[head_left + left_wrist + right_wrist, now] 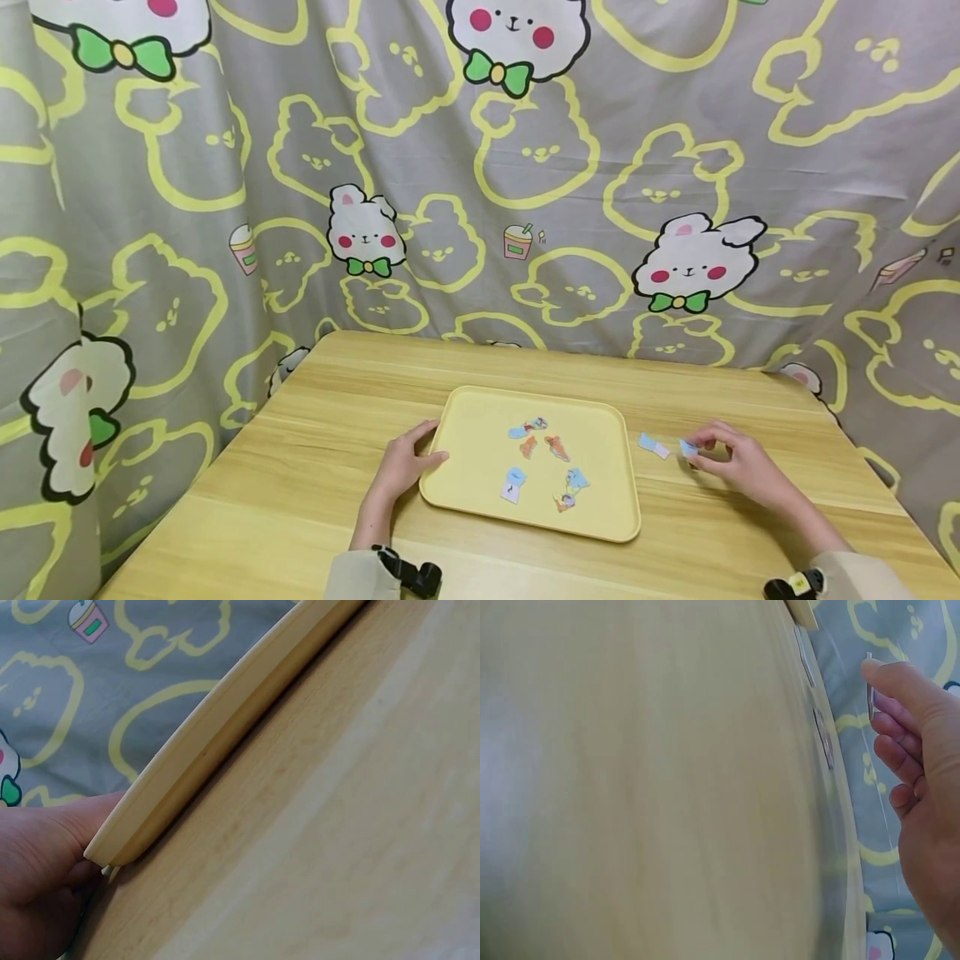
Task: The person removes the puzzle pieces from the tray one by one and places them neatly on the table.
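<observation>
My left hand (406, 460) holds the left rim of a pale yellow tray (480, 400), its thumb over the edge. The left wrist view shows that hand (37, 877) at one end of the tray's side (202, 742). Off the tray's right side, my right hand (738, 462) pinches a small blue puzzle piece (687, 449) between thumb and fingers. Seen edge-on in the right wrist view, the piece (870, 688) looks thin and flat. Close by on the table lie a blue piece (649, 442) and a pale pinkish one (662, 452).
On the tray are several small picture pieces: a blue-and-red cluster (528, 428), two orange pieces, one of them (557, 447) on the right, a blue-and-white pair (513, 483) and a blue-and-orange cluster (573, 487). The wooden table (262, 500) ends at a patterned curtain (540, 167).
</observation>
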A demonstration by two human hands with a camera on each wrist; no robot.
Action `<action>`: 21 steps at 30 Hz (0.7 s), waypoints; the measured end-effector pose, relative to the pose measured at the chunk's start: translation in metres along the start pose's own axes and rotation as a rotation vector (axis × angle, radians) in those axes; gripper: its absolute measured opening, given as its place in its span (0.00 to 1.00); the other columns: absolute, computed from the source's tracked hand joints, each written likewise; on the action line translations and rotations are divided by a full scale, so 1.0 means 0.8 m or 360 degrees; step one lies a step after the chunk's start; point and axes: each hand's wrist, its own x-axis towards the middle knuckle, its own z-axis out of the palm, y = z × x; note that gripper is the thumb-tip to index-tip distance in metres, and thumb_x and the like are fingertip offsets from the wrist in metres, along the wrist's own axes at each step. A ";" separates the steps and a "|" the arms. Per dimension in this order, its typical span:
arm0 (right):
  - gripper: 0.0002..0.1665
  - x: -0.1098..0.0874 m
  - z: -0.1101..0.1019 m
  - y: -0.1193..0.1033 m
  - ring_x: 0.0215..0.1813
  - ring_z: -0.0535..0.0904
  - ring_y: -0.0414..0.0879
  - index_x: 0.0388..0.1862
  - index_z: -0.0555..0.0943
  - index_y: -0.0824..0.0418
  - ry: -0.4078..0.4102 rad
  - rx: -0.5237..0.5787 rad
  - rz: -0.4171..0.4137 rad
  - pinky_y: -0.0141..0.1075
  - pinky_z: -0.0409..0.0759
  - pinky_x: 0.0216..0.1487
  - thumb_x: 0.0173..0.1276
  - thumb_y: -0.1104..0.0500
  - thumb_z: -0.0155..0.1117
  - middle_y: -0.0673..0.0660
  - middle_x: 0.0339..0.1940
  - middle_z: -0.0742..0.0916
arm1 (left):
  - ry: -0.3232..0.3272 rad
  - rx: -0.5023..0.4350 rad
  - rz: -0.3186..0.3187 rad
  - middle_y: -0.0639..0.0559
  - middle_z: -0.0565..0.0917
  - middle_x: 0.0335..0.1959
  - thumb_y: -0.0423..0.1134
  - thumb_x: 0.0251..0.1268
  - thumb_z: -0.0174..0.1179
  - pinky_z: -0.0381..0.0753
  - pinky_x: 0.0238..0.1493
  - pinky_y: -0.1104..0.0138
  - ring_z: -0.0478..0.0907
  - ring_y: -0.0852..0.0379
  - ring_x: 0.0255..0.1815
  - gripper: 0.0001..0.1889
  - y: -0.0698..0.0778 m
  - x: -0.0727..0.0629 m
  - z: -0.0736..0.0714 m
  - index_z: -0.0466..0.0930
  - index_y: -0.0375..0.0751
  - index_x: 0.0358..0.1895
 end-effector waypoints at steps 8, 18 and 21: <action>0.12 -0.011 -0.013 0.015 0.36 0.68 0.32 0.38 0.85 0.52 0.0018 -0.0012 -0.0022 0.27 0.65 0.27 0.56 0.64 0.74 0.43 0.33 0.79 | -0.0002 0.0001 -0.0008 0.33 0.73 0.68 0.41 0.58 0.70 0.66 0.72 0.42 0.66 0.33 0.71 0.31 0.001 -0.001 -0.001 0.74 0.41 0.66; 0.11 -0.020 -0.028 0.031 0.35 0.69 0.30 0.39 0.85 0.54 0.0001 -0.0076 0.0051 0.26 0.64 0.27 0.57 0.62 0.74 0.41 0.34 0.80 | -0.0008 -0.0019 -0.0010 0.33 0.72 0.68 0.40 0.58 0.70 0.66 0.72 0.42 0.66 0.33 0.71 0.31 0.001 -0.001 -0.002 0.74 0.40 0.66; 0.11 -0.022 -0.032 0.035 0.35 0.69 0.30 0.40 0.85 0.54 -0.0002 -0.0099 0.0060 0.26 0.64 0.28 0.57 0.62 0.74 0.41 0.33 0.80 | -0.0002 -0.0012 -0.0009 0.33 0.72 0.68 0.40 0.58 0.70 0.65 0.72 0.42 0.66 0.33 0.71 0.31 0.001 -0.001 -0.002 0.74 0.40 0.66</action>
